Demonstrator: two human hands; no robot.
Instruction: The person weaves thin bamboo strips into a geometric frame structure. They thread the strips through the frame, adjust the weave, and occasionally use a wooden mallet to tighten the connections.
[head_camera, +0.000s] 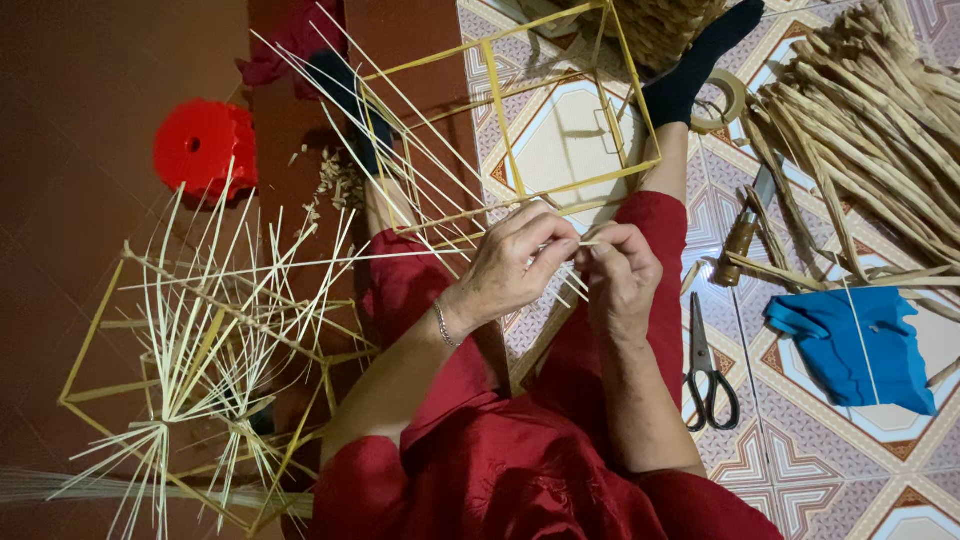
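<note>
Seated worker, seen from above. The left hand (515, 265) and right hand (620, 272) meet over the lap, fingers pressed together, both pinching thin bamboo strips (400, 170) that fan out from a square bamboo frame (500, 110) resting across the legs. Scissors (708, 372) lie on the tiled floor (800, 470) just right of the knee, near a blue cloth (855, 345). A second strip-covered frame (200, 350) sits at left.
</note>
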